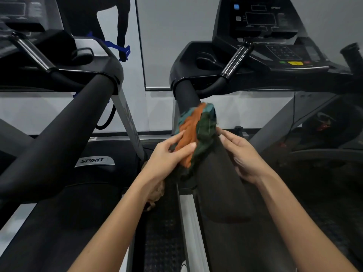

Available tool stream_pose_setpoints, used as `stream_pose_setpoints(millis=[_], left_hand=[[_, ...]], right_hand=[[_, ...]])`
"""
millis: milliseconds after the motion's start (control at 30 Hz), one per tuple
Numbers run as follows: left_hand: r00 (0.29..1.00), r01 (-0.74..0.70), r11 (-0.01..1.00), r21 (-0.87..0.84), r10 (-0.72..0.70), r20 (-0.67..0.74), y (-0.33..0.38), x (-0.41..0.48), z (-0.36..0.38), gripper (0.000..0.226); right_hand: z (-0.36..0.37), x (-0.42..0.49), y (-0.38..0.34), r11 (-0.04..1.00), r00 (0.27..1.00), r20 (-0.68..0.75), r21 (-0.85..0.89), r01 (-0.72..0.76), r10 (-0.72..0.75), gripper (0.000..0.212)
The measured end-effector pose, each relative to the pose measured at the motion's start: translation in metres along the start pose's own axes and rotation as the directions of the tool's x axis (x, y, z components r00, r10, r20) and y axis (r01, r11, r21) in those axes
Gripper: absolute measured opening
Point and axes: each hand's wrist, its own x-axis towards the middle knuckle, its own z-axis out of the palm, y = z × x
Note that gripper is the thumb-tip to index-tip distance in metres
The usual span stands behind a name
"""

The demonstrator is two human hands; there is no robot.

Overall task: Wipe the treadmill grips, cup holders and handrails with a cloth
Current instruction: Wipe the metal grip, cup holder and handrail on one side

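Observation:
A bunched cloth in orange, teal and dark green is draped over the thick black left handrail of the right-hand treadmill. My left hand presses on the cloth's left side, thumb and fingers on the orange part. On the other side of the rail, my right hand rests against it, fingers apart, fingertips just touching the cloth's green edge. Further up sit a silver-and-black grip, a cup holder and the console.
A second treadmill stands at left with its own black handrail, grip and cup holder. Grey side rails and dark rubber flooring lie between the machines. A wall poster hangs behind.

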Motion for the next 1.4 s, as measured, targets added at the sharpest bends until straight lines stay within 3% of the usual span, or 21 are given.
stream_pose_setpoints(millis=[67, 133, 300, 500, 633, 800, 967, 1067, 1300, 1400], left_hand=[[0.997, 0.076, 0.997, -0.012, -0.076, 0.006, 0.003, 0.014, 0.000, 0.084], [0.992, 0.123, 0.989, -0.078, -0.122, 0.010, 0.003, 0.019, 0.002, 0.089], [0.997, 0.079, 0.980, -0.183, -0.079, 0.005, -0.003, -0.001, 0.010, 0.078], [0.992, -0.096, 0.992, -0.076, 0.089, -0.095, -0.009, -0.025, 0.010, 0.016], [0.983, -0.108, 0.994, -0.029, 0.103, -0.152, -0.002, -0.012, 0.012, 0.021], [0.998, 0.010, 0.992, -0.129, -0.019, -0.068, 0.011, 0.006, 0.014, 0.042], [0.991, -0.035, 0.985, -0.167, 0.013, -0.130, -0.004, -0.017, 0.016, 0.027], [0.994, -0.074, 0.983, -0.170, 0.060, -0.090, -0.017, -0.042, 0.016, 0.011], [0.980, -0.127, 0.988, -0.090, 0.111, -0.162, -0.017, -0.037, 0.018, 0.014], [0.993, -0.040, 0.990, -0.136, 0.024, -0.111, -0.008, -0.010, 0.014, 0.027]], right_hand=[[0.002, -0.001, 0.000, 1.000, 1.000, 0.010, 0.018, 0.001, -0.002, 0.040], [0.002, -0.002, -0.001, 1.000, 1.000, 0.003, 0.008, -0.005, 0.005, 0.037], [0.002, -0.003, -0.002, 1.000, 1.000, 0.001, -0.013, -0.012, 0.012, 0.036], [-0.001, 0.000, 0.000, 1.000, 1.000, 0.001, -0.023, -0.002, 0.002, 0.045], [0.001, 0.001, 0.001, 1.000, 1.000, -0.012, 0.009, -0.001, 0.001, 0.047], [0.002, -0.002, -0.001, 1.000, 1.000, -0.011, 0.013, -0.001, 0.001, 0.037], [0.004, -0.002, -0.001, 1.000, 1.000, -0.012, 0.016, -0.001, 0.001, 0.040], [0.003, -0.001, 0.000, 1.000, 1.000, -0.022, 0.016, -0.008, 0.009, 0.047], [0.010, -0.007, -0.001, 0.997, 0.999, -0.037, 0.069, -0.019, 0.021, 0.047], [0.016, -0.013, -0.004, 0.999, 0.990, -0.137, 0.037, -0.010, 0.015, 0.042]])
